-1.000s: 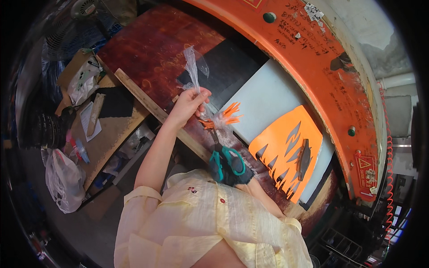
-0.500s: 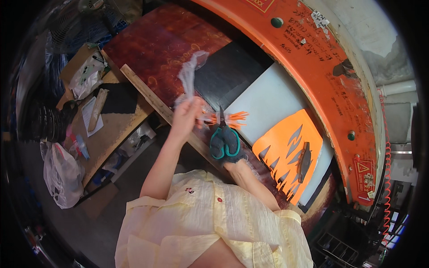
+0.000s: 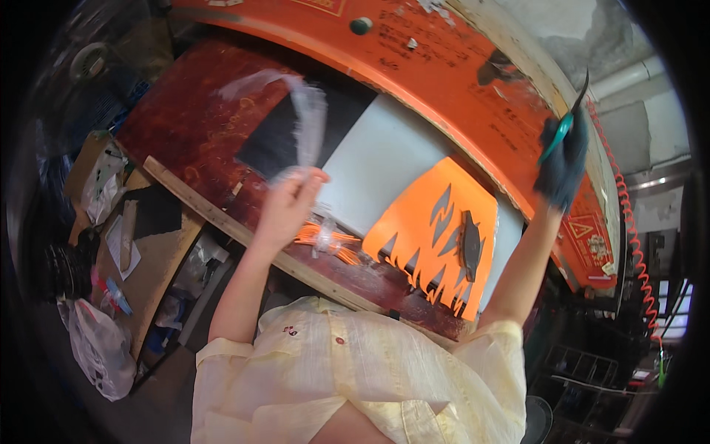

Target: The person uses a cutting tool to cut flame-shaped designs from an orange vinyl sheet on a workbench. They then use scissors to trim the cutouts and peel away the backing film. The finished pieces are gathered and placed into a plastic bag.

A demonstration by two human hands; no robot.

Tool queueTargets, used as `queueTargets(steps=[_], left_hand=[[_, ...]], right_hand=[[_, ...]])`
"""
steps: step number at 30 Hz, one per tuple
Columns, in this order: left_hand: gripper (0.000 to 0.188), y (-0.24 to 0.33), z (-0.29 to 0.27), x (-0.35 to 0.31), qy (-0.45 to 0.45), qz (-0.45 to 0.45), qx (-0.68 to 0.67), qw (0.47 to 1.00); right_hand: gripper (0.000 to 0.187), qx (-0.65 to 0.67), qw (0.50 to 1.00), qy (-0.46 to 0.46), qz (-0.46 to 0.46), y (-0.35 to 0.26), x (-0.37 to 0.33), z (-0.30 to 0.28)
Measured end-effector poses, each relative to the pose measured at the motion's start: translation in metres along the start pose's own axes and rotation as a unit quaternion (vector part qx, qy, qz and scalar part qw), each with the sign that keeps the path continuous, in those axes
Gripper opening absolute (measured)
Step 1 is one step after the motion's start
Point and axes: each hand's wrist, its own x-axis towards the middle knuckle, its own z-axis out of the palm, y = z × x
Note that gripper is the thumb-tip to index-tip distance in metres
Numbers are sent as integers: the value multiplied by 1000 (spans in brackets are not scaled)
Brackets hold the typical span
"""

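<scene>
My bare left hand (image 3: pixel 287 206) is closed on a thin strip of clear plastic film (image 3: pixel 310 122), which trails up and to the left, blurred by motion. Just below that hand, a bundle of orange strips (image 3: pixel 344 250) lies on the dark red bench, clear film wrapped round its middle. Far to the right and raised over the orange machine beam, my gloved right hand (image 3: pixel 566 163) grips scissors (image 3: pixel 559 138) with green handles, blades pointing up. An orange sheet with jagged cut-outs (image 3: pixel 403 211) lies between the hands, a dark flat tool (image 3: pixel 470 244) on it.
A white board (image 3: pixel 384 159) and a black sheet (image 3: pixel 277 133) lie along the bench (image 3: pixel 177 111). The orange beam (image 3: pixel 444 96) runs across the back. On the left, a side table (image 3: pixel 159 255) bears scraps beside a white plastic bag (image 3: pixel 100 351). A red coiled hose (image 3: pixel 629 200) hangs at the right.
My right hand has swung the scissors from the orange bundle up to the far right. The bundle now lies on the bench, away from my left hand, which still holds the film strip. The view has shifted.
</scene>
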Motion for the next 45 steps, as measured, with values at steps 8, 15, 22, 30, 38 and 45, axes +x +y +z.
queueTargets(steps=[8, 15, 22, 30, 38, 45], left_hand=[[25, -6, 116, -19, -260, 44, 189, 946], [27, -13, 149, -11, -240, 12, 231, 943], [26, -27, 172, -24, -216, -25, 299, 929], [26, -50, 208, -25, -223, 22, 355, 908], [19, -76, 188, -42, -129, -96, 51, 986], [17, -28, 224, -37, -185, -68, 63, 978]], right_hand=[[56, -413, 906, -89, -21, 139, 148, -79], [42, -185, 967, 166, -56, 154, 13, -92], [68, -310, 856, -327, 253, 139, -182, -78], [57, 117, 865, -103, 477, 216, -207, -117], [64, 697, 555, 13, 453, 240, -230, -158], [53, 447, 749, -18, 489, 182, -246, -150]])
